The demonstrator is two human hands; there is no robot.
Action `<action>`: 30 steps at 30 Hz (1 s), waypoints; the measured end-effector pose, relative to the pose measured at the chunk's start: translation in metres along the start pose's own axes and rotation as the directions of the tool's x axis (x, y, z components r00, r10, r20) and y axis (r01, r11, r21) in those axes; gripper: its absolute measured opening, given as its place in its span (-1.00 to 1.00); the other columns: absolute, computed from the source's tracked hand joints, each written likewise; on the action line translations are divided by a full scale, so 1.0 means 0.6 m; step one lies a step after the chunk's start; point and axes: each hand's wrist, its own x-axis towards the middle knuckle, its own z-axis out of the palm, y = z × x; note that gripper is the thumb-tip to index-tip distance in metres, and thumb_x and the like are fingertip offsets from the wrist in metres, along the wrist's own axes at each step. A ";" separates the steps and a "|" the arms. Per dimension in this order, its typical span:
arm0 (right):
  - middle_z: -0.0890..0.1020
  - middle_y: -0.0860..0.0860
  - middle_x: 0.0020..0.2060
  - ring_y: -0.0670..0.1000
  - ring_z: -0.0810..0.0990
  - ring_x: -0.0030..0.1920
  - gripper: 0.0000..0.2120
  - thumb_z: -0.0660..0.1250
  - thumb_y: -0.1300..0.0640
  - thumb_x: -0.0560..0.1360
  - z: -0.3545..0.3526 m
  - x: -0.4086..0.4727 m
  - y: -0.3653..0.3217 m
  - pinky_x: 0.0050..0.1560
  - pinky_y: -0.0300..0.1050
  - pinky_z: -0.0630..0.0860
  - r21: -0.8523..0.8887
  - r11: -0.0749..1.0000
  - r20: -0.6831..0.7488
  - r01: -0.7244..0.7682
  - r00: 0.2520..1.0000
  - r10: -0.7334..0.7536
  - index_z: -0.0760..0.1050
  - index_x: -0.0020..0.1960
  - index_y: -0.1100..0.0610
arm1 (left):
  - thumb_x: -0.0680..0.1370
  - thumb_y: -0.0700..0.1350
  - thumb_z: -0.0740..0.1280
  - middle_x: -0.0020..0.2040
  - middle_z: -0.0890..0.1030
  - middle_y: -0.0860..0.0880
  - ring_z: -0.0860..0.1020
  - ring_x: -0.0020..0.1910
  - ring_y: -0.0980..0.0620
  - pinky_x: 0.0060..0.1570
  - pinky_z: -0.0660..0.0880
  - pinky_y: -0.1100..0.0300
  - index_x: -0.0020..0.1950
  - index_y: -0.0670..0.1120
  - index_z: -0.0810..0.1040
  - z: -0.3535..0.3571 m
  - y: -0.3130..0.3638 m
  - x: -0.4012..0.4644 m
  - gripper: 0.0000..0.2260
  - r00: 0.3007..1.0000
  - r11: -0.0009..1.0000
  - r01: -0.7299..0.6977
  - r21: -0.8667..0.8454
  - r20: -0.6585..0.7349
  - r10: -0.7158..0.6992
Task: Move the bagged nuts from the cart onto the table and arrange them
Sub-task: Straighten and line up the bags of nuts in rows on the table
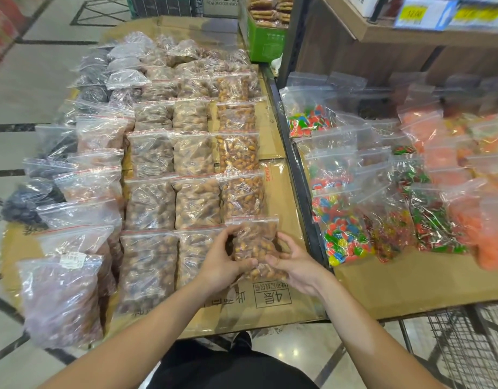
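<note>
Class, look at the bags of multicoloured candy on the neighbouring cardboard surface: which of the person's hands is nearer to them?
Right. The right hand grips the near-right side of the bag of nuts, just left of the multicoloured candy bags. The left hand holds that bag's opposite side, farther away.

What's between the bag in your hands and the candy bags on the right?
In the head view, bare cardboard beside the held nut bag, then a dark metal rail, then the candy bags.

Clear zip bag of brown nuts, upright, near end of rightmost row, table.
</note>
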 end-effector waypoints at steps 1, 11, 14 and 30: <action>0.68 0.20 0.18 0.20 0.72 0.15 -0.26 0.52 0.41 0.42 -0.001 0.000 -0.001 0.26 0.23 0.60 -0.037 0.999 -0.008 -0.034 0.999 0.034 0.33 0.45 -0.05 | 0.32 -0.17 0.67 0.34 0.52 0.04 0.52 0.33 0.09 0.35 0.50 0.01 0.44 0.03 0.38 -0.001 0.000 0.001 -0.22 1.000 1.000 -0.004 -0.001 -0.008 0.004; 0.68 0.11 0.21 0.15 0.72 0.16 -0.32 0.44 0.47 0.48 0.006 -0.013 0.023 -0.01 0.07 0.69 -0.005 0.992 -0.039 0.129 0.991 -0.129 0.44 0.41 -0.11 | 0.31 0.17 0.54 0.27 0.56 0.05 0.60 0.21 0.06 0.21 0.59 -0.02 0.30 0.18 0.43 0.007 0.002 0.003 -0.40 0.998 1.000 0.004 0.020 -0.065 -0.002; 0.65 0.15 0.25 0.15 0.70 0.20 -0.31 0.41 0.47 0.50 0.004 -0.015 0.040 0.07 0.09 0.68 0.068 0.991 -0.041 0.119 0.992 -0.117 0.41 0.47 -0.07 | 0.26 0.11 0.59 0.31 0.53 0.05 0.57 0.26 0.04 0.20 0.60 -0.04 0.27 0.29 0.47 0.006 0.001 -0.002 -0.38 0.998 1.000 -0.004 0.022 -0.064 0.006; 0.62 -0.12 0.25 -0.06 0.63 0.21 -0.42 0.44 -0.15 0.51 0.027 0.003 0.010 0.30 0.09 0.57 -0.706 0.707 -0.114 0.037 0.980 -0.166 0.30 0.44 -0.10 | 0.55 0.05 0.42 0.24 0.47 -0.03 0.51 0.20 -0.05 0.01 0.48 0.12 0.36 -0.04 0.42 -0.006 0.043 -0.018 -0.56 0.980 0.662 -0.188 0.726 0.092 0.177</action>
